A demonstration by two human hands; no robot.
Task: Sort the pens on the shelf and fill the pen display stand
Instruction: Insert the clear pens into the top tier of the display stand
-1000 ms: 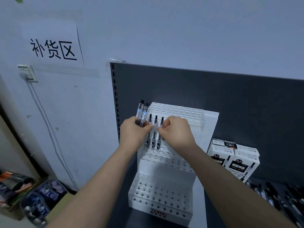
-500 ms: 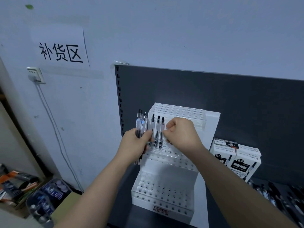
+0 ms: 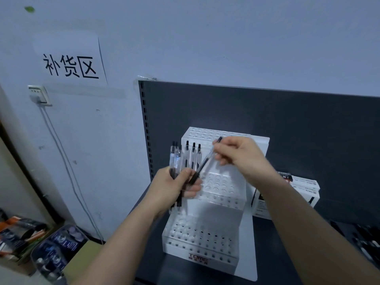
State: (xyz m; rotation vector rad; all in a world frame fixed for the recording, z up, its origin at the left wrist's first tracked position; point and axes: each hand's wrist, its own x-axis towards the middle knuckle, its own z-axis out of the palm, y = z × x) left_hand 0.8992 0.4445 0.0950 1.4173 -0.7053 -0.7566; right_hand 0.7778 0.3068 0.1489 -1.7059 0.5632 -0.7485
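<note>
A white tiered pen display stand [image 3: 207, 241] with rows of holes sits on the dark shelf. Three clear pens with black caps [image 3: 193, 156] stand upright in its middle tier, at the left end. My left hand [image 3: 176, 188] grips a small bundle of clear pens [image 3: 174, 159] just left of the stand. My right hand [image 3: 240, 154] pinches the upper part of one clear pen [image 3: 205, 161] that slants down-left, its black grip end against my left fingers.
White pen boxes [image 3: 304, 188] stand to the right of the stand. Loose dark pens [image 3: 364, 239] lie on the shelf at far right. A dark back panel [image 3: 287, 124] rises behind. Bottles and packets [image 3: 51, 251] sit in cartons on the floor at left.
My right hand has left the row of standing pens and now holds a single pen drawn slantwise from the bundle. My left hand has dropped a little with the bundle.
</note>
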